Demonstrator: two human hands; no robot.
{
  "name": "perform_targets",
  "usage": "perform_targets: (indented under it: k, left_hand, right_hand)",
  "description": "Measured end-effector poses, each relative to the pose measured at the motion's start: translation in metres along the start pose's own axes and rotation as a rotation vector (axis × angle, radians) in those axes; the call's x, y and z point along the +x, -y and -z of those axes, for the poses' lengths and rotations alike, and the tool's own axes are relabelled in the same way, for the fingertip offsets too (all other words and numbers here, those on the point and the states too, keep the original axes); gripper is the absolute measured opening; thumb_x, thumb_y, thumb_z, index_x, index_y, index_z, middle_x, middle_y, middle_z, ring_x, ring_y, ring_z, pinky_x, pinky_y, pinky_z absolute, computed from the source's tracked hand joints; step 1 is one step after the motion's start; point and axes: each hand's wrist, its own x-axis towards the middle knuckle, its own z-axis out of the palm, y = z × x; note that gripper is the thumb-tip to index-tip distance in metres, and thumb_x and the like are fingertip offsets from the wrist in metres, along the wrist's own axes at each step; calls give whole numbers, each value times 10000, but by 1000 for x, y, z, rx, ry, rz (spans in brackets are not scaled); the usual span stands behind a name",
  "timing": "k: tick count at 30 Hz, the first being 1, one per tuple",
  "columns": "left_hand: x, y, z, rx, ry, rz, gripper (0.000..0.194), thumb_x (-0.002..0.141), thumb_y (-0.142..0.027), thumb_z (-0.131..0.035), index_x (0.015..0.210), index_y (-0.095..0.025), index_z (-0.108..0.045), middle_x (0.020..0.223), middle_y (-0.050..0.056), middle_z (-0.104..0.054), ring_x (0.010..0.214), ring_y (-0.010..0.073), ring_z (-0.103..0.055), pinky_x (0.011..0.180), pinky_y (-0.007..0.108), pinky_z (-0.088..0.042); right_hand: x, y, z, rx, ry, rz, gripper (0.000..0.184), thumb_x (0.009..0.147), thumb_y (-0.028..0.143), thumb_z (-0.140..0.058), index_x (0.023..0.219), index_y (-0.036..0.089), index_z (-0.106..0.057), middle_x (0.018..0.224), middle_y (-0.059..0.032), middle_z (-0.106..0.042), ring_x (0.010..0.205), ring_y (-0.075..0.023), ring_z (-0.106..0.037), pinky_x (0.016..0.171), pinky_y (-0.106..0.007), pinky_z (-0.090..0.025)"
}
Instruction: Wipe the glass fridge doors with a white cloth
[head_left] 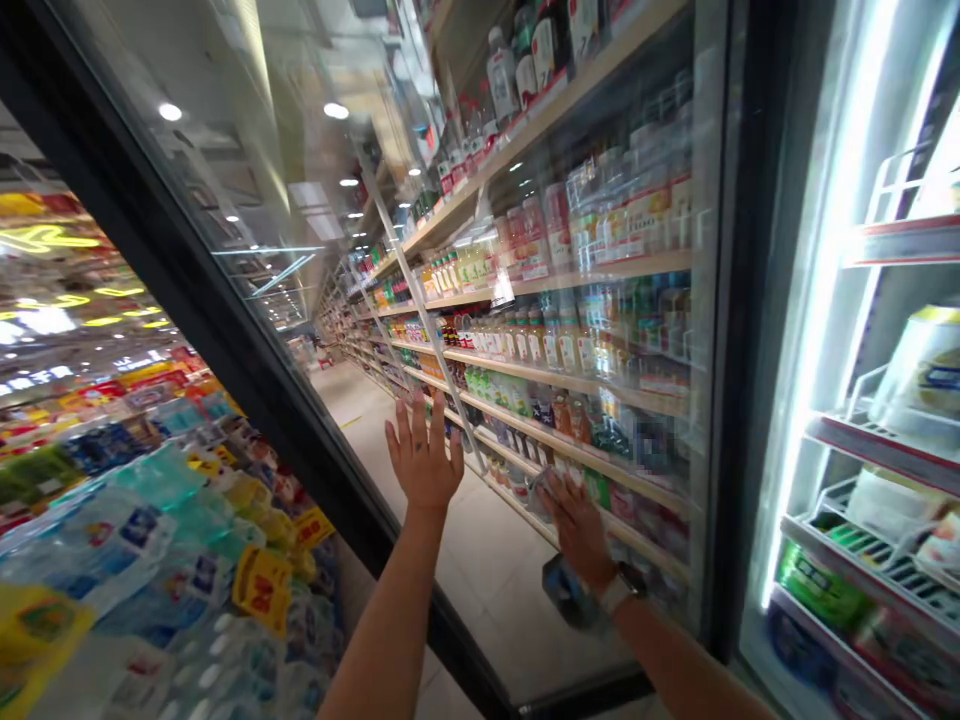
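Observation:
A black-framed glass door (480, 560) stands swung out at a slant in front of me. My left hand (425, 455) is raised with its fingers spread; its palm appears to lie against the pane, holding nothing. Lower and to the right, my right hand (576, 525) presses a crumpled grey cloth (538, 487) to the glass. Most of the cloth is hidden under the fingers. A wristwatch (624, 585) is on my right wrist.
An open, lit fridge (795, 440) with wire racks and packaged goods stands at the right. Shelves of bottled drinks (525, 335) show in the glass, partly as reflection. Stacked packs of bottles (150, 550) with yellow price cards (261, 588) fill the lower left.

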Motion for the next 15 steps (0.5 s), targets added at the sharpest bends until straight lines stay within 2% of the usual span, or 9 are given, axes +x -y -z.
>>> perform_targets:
  k: [4, 6, 8, 9, 11, 13, 15]
  left_hand:
    - [2, 10, -11, -18, 10, 26, 549, 940, -358, -448, 1464, -196, -414, 1555, 133, -340, 1494, 282, -162, 1213, 534, -150]
    - [4, 14, -17, -39, 21, 35, 537, 945, -353, -432, 1454, -183, -429, 1547, 145, -352, 1494, 283, -160, 1212, 543, -144]
    - [6, 9, -21, -59, 34, 67, 538, 957, -331, -404, 1470, -168, -399, 1551, 159, -334, 1496, 285, -140, 1210, 563, -121]
    - [6, 1, -24, -67, 34, 93, 547, 963, -320, -393, 1486, -161, -365, 1557, 165, -316, 1496, 286, -129, 1208, 576, -102]
    - [6, -24, -29, -84, 10, 117, 571, 969, -304, -391, 1514, -165, -293, 1567, 166, -284, 1494, 287, -124, 1206, 588, -69]
    - [5, -62, -36, -111, -23, 52, 591, 963, -290, -425, 1525, -202, -265, 1564, 144, -297, 1488, 279, -156, 1213, 565, -60]
    - [5, -101, -47, -145, -14, -80, 600, 947, -277, -468, 1518, -246, -286, 1544, 111, -349, 1475, 263, -210, 1226, 513, -73]
  right_hand:
    - [93, -41, 29, 26, -86, -33, 749, 810, -28, -369, 1506, 249, -344, 1558, -62, -382, 1488, -227, -228, 1206, -517, -246]
    - [140, -61, 47, 50, -149, -128, 773, 812, -17, -346, 1537, 236, -262, 1607, -59, -276, 1508, -238, -141, 1206, -562, -211]
    - [168, -77, 59, 66, -190, -177, 790, 805, -19, -330, 1544, 244, -237, 1631, -35, -202, 1516, -235, -91, 1210, -572, -187]
    - [173, -83, 62, 72, -193, -176, 790, 806, -19, -329, 1542, 253, -240, 1636, -23, -185, 1516, -232, -84, 1212, -570, -180]
    - [164, -92, 62, 74, -179, -139, 780, 814, -18, -338, 1532, 277, -267, 1633, -8, -198, 1515, -223, -100, 1215, -564, -178]
    - [134, -98, 56, 51, -160, -94, 772, 817, -26, -349, 1517, 297, -302, 1617, -7, -252, 1509, -214, -137, 1214, -555, -198]
    - [95, -103, 47, 15, -133, -66, 776, 814, -43, -344, 1505, 308, -328, 1600, -11, -298, 1499, -209, -182, 1208, -537, -240]
